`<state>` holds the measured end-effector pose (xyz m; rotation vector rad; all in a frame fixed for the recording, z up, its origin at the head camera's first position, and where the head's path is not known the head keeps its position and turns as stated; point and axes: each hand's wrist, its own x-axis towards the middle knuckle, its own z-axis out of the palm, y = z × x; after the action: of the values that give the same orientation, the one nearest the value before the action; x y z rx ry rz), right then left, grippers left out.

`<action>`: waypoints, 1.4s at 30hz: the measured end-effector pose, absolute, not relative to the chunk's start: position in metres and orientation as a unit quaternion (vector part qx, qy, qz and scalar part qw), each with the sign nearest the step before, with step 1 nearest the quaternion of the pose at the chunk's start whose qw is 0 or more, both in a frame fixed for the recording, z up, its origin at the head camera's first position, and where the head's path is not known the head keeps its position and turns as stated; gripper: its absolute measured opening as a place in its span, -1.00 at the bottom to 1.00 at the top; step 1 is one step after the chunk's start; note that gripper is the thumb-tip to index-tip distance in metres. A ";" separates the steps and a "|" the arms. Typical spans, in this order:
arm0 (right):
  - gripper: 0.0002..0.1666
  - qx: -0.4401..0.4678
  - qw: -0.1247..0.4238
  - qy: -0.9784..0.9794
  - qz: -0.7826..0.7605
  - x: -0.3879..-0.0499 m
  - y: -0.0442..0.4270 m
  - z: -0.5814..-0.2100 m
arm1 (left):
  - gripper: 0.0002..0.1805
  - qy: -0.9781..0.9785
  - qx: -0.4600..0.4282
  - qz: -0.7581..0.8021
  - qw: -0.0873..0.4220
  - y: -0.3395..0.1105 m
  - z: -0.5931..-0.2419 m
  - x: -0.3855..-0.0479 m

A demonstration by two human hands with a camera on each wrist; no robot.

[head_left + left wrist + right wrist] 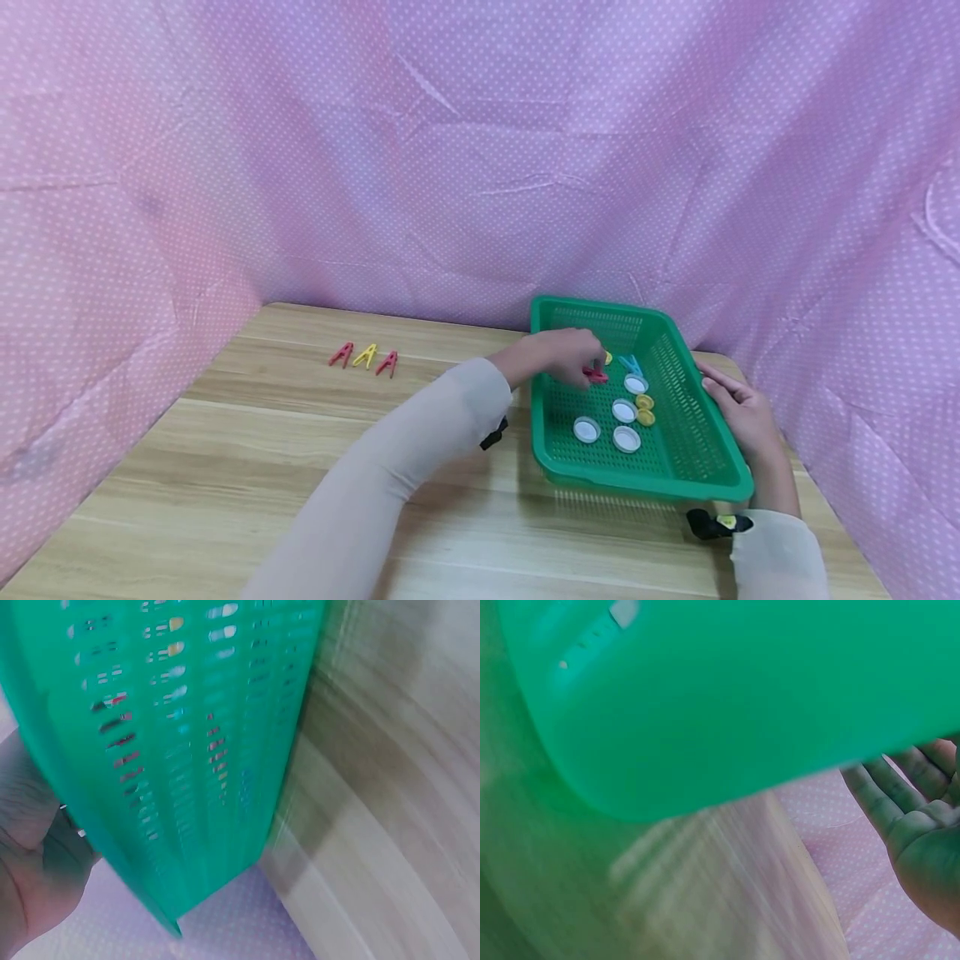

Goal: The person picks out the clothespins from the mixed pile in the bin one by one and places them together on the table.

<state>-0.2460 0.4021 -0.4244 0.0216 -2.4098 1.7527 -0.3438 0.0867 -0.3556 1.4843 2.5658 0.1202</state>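
Nearest are two pale sleeves [420, 442] over a pale, wood-grained tabletop [202, 483], with black straps [708, 525] about the wrists. At the right side the right hand [750, 421] rests against the outside of a green basket [645, 483], its fingers fairly straight and its thumb up at the rim.

The basket stands on the right part of the tabletop, slotted in its walls and floor. In its near half lie four round white caps [627, 439], hollow side up with raised rims; two smaller yellow caps [645, 417] sit side by side, just right of the white ones.

Farther in, the left hand [564, 357] reaches over the basket's left rim, fingers bent down and pinching a red clip [597, 376] just above or at the floor; I cannot tell which. The clip is small and glossy, partly hidden by the fingers. Just past it are a blue clip [631, 365] and another yellow cap.

Well to the left, three loose clips [365, 356], red, yellow and red, lie in a row with legs spread. Behind everything hangs a pink-lilac dotted curtain [480, 183].
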 end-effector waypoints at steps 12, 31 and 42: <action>-0.39 0.018 0.086 -0.819 0.567 -0.250 0.397 -0.423 | -0.70 0.874 0.473 0.099 0.048 0.037 -0.340 -0.355; -0.34 0.033 0.087 -0.858 0.505 -0.248 0.400 -0.414 | -0.80 0.890 0.425 0.164 0.013 -0.056 -0.346 -0.365; -0.30 0.032 0.044 -0.866 0.498 -0.238 0.405 -0.404 | -0.63 0.909 0.383 0.166 0.011 -0.102 -0.369 -0.362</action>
<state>-0.2378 0.4051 -0.4044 0.0988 -2.6459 1.5208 -0.3620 -0.1018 -0.3688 1.1936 2.8361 0.5175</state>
